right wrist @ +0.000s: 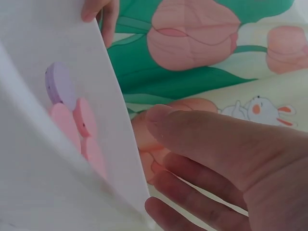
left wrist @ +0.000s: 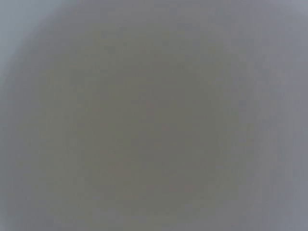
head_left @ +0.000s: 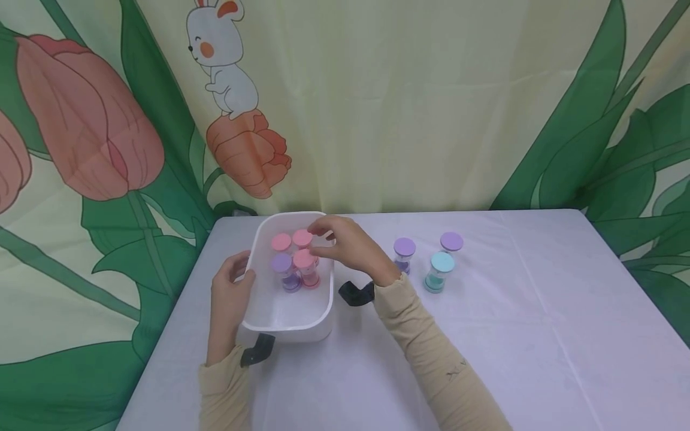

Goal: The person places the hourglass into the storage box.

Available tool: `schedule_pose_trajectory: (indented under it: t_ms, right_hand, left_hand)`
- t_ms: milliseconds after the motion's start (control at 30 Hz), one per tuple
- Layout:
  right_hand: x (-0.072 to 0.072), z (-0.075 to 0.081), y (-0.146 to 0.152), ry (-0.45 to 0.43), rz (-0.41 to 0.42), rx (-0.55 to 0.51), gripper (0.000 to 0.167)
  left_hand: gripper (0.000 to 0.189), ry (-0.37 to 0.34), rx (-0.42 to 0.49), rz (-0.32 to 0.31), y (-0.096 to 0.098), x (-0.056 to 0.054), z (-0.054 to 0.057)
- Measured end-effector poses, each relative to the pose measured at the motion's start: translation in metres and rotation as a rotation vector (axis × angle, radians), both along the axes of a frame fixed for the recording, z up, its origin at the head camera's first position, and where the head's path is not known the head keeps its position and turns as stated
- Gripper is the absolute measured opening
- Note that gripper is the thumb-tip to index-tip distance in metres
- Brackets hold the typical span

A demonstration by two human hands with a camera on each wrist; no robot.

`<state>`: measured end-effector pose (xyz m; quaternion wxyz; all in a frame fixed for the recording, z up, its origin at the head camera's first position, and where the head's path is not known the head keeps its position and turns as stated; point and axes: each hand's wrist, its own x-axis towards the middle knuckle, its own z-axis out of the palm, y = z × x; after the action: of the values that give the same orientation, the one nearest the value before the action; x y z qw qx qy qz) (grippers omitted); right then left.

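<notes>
A white plastic bin (head_left: 286, 311) stands on the table, holding three pink sand timers (head_left: 309, 276) and one purple sand timer (head_left: 284, 272) grouped toward its back. My left hand (head_left: 230, 293) grips the bin's left rim, thumb and fingers on either side of it in the right wrist view. Over the bin's right side, my right hand (head_left: 347, 244) has its thumb and fingers apart with nothing between them, close to the pink lids. In the right wrist view the right hand (right wrist: 207, 159) is beside the bin wall. The left wrist view is a grey blur.
To the right of the bin stand a teal sand timer (head_left: 439, 272) and two purple sand timers, one nearer (head_left: 403, 254) and one at the back (head_left: 451, 242). A white cloth covers the table (head_left: 512, 347). Behind it hangs a printed curtain (head_left: 404, 120).
</notes>
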<state>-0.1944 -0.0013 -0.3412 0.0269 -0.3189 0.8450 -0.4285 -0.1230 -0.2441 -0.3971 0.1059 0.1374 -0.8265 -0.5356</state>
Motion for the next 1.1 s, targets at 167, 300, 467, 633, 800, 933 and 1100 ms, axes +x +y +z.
schedule_pose_trajectory:
  t_ms: [167,300,467,633,800,933,1100]
  right_hand:
    - [0.001,-0.003,0.011,0.021,-0.029,-0.003,0.039]
    - [0.002,-0.005,0.022,0.024,-0.052,0.001,0.041]
    - [0.005,-0.008,0.034,0.028,-0.071,-0.007,0.043]
    - [0.010,-0.014,0.047,0.032,-0.120,-0.054,0.042]
    - [0.013,-0.020,0.058,0.032,-0.164,-0.080,0.041]
    - [0.015,-0.026,0.065,0.042,-0.192,-0.087,0.040]
    - [0.017,-0.031,0.073,0.055,-0.241,-0.068,0.041]
  left_hand:
    - [0.043,-0.005,-0.010,0.002,0.000,0.000,0.001]
    - [0.043,-0.003,-0.014,-0.001,0.000,-0.002,0.002]
    - [0.043,-0.010,-0.006,0.007,0.000,-0.002,0.001]
    - [0.043,-0.015,-0.010,0.014,-0.001,-0.001,-0.001]
    - [0.043,-0.014,-0.011,0.018,-0.001,0.000,-0.001]
    - [0.043,-0.017,-0.009,0.018,-0.002,0.000,-0.002]
    - [0.043,-0.014,-0.025,0.016,-0.001,-0.001,-0.003]
